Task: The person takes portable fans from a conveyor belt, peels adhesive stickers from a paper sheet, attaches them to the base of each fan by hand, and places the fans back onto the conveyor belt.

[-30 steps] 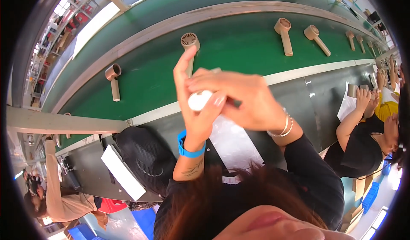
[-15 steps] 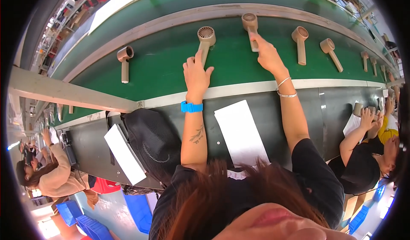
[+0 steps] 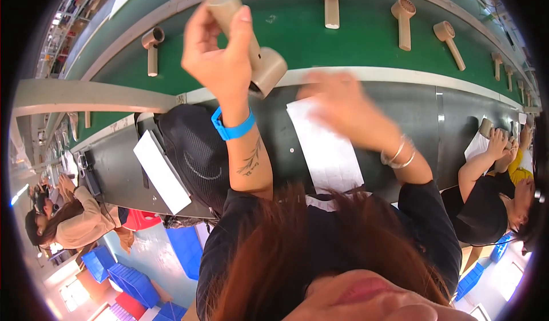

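Note:
My left hand (image 3: 220, 64) is closed around the handle of a beige handheld fan (image 3: 269, 72), lifted above the near edge of the green belt. Its round head hangs down to the right, below the handle. My right hand (image 3: 343, 104), smeared by motion, passes over the stack of white sheets (image 3: 327, 152) on the dark bench; its fingers are too blurred to read. Farther off, another handheld fan (image 3: 331, 6) lies on the belt with its grille up.
The green belt (image 3: 297, 41) carries more fans, among them one at left (image 3: 152, 52) and one at right (image 3: 404, 26). On the dark bench lie a black backpack (image 3: 194, 149) and a white board (image 3: 162, 172). Co-workers sit on both sides, with blue bins (image 3: 134, 284) at lower left.
My left hand has picked the fan up off the belt and turned it head down. My right hand has let go of the other fan and drawn back over the white sheets.

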### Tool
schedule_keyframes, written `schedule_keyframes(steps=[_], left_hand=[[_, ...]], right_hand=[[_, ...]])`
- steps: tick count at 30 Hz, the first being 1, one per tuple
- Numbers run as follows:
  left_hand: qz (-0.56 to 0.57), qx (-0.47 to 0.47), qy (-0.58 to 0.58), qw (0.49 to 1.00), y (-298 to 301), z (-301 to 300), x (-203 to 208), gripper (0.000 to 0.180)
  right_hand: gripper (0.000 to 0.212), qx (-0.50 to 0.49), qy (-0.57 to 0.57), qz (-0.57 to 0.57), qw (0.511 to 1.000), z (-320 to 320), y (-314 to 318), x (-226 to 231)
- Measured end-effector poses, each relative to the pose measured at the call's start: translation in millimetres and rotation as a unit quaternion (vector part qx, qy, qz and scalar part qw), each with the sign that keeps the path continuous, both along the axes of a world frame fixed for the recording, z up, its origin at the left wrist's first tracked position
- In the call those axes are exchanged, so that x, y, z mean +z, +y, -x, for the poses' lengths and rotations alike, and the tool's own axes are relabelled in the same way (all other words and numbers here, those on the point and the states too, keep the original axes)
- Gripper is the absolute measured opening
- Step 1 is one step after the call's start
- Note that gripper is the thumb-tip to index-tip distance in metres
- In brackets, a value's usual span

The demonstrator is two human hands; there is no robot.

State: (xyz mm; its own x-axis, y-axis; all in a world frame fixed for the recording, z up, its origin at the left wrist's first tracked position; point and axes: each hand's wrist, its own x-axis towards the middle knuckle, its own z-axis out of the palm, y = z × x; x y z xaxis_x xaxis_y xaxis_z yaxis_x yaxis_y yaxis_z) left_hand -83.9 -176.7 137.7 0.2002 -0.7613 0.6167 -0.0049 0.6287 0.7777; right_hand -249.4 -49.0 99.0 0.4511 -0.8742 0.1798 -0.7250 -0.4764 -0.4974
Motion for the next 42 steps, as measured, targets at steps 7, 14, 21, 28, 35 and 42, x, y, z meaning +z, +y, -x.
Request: schedule_keyframes(steps=[7,14,21,28,35,42], left_hand=[[-0.033,-0.122,0.037,0.991,36,-8,23,0.031],[-0.302,-0.334,0.034,0.892,42,-2,-22,0.031],[-0.484,-0.414,-0.005,0.771,67,7,-66,0.035],[-0.549,-0.46,-0.03,0.697,90,16,-98,0.035],[-0.553,-0.483,0.013,0.679,103,31,-108,0.035],[-0.553,-0.456,0.009,0.697,109,31,-109,0.032]], right_hand=[[0.049,-0.017,0.058,-0.019,0.998,-25,61,-73],[0.05,-0.184,-0.096,-0.057,0.976,31,67,-68],[0.058,-0.226,0.006,-0.031,0.974,3,85,-85],[0.016,-0.323,-0.173,-0.01,0.931,-1,106,-72],[0.012,-0.379,-0.189,-0.013,0.906,-16,115,-77],[0.012,-0.357,-0.211,-0.052,0.908,-12,113,-73]])
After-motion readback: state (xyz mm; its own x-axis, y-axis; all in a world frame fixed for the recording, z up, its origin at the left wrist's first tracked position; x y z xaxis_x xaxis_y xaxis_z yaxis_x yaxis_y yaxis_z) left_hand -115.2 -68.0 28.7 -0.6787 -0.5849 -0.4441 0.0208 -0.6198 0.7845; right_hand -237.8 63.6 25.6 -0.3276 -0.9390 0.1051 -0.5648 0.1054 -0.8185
